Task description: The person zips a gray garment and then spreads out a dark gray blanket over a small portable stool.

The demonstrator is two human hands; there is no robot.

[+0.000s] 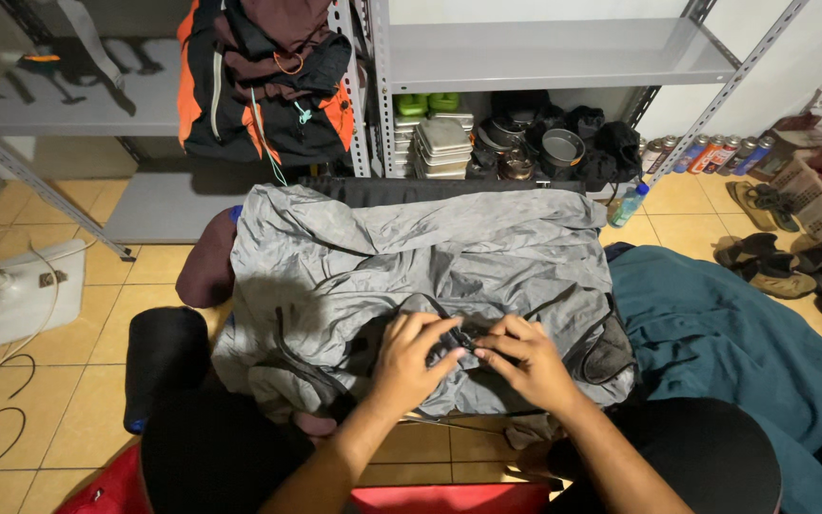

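Observation:
A crumpled grey jacket [411, 257] lies spread over a low pile in front of me. My left hand [411, 362] and my right hand [525, 362] meet at its near edge. Both pinch a small black part, seemingly a zipper or cord [468, 341], between the fingertips. A black trim line runs across the fabric beside my hands.
Grey metal shelves [544, 57] stand behind, holding stacked metal tins [441, 148] and dark pots. A black and orange backpack [259, 86] hangs at the left. A teal cloth [744, 343] lies to the right, sandals [773, 266] beyond it. A white fan base [21, 295] and cables sit on the left floor.

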